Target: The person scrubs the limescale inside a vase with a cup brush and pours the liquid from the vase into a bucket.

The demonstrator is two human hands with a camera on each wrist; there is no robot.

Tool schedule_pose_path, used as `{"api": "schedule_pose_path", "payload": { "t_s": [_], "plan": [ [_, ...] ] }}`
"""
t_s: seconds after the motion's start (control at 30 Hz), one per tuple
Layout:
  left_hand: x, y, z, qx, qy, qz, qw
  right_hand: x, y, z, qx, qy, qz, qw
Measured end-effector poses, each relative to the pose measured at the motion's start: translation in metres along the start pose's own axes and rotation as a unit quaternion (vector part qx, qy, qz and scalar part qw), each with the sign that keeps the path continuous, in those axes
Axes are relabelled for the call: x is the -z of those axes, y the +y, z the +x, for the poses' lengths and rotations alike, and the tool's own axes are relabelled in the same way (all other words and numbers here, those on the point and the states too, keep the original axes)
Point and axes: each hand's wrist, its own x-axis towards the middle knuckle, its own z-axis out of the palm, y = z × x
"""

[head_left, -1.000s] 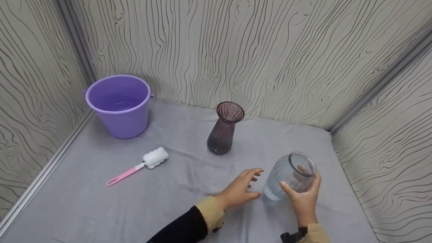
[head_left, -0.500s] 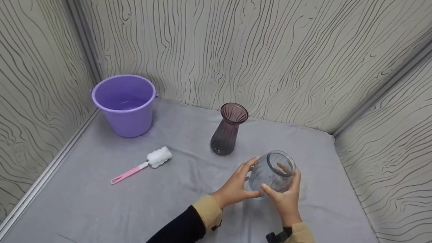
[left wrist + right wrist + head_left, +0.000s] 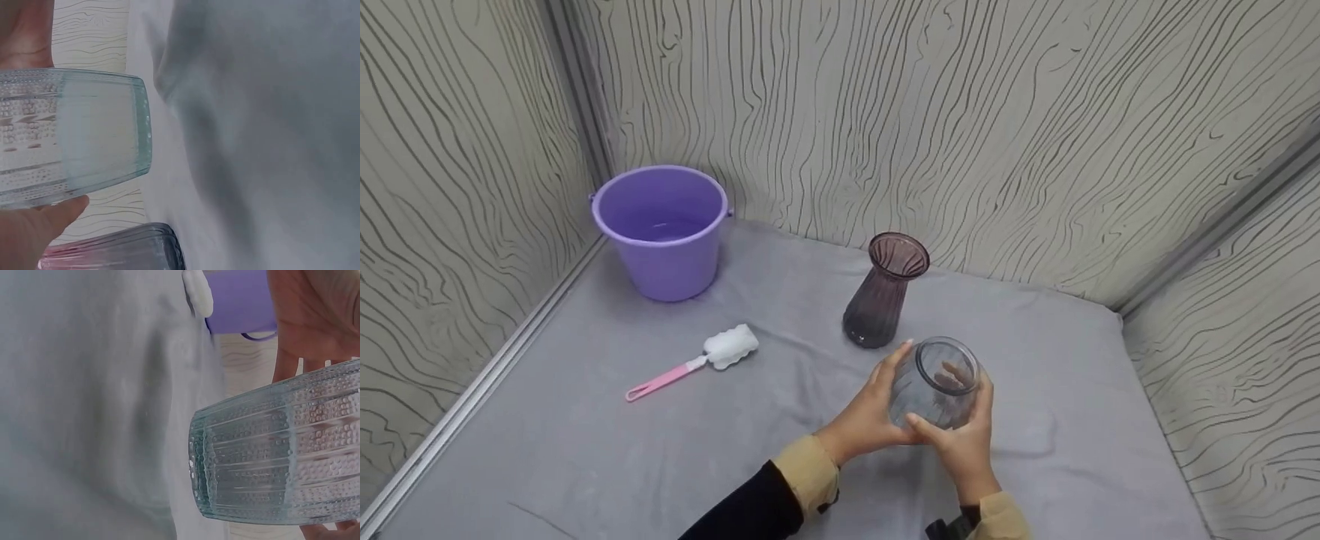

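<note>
A clear, bluish glass vase (image 3: 934, 405) with a wide round mouth is held between both hands, tilted slightly, its base showing above the grey cloth in the wrist views. Its wall carries ribs and small raised dots (image 3: 253, 461). My left hand (image 3: 866, 412) grips its left side, fingertips near the rim. On the opposite side my right hand (image 3: 967, 442) holds it, thumb at the front and fingers around the right. Just behind stands a purple fluted vase (image 3: 877, 307) with a flared mouth, upright on the cloth; its lower part (image 3: 129, 250) also appears in the left wrist view.
A purple bucket (image 3: 671, 266) stands at the back left corner. In front of it lies a sponge bottle brush (image 3: 690, 364) with a pink handle. Grey cloth (image 3: 585, 465) covers the table, and wood-patterned walls (image 3: 840, 112) enclose the back and sides.
My right hand has brought the clear vase leftward, to my left hand. The left hand, earlier apart from it, now grips its side. The whole head view has shifted a little.
</note>
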Motion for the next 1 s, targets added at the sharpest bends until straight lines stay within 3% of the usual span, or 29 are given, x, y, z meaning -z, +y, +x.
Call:
{"api": "schedule_pose_path", "payload": {
  "t_s": [0.37,0.57,1.0],
  "plan": [
    [0.023,-0.011,-0.016,-0.006,0.038,0.017,0.9991,-0.032,0.007,-0.004,-0.013,-0.028,0.009,0.999],
    [0.034,-0.021,-0.025,0.007,0.05,0.022,0.9985,-0.046,0.015,-0.006,-0.005,-0.04,0.018,0.999],
    [0.045,-0.039,-0.024,0.002,0.06,0.029,0.9978,-0.061,0.028,-0.003,-0.026,-0.046,0.016,0.998]
  ]
}}
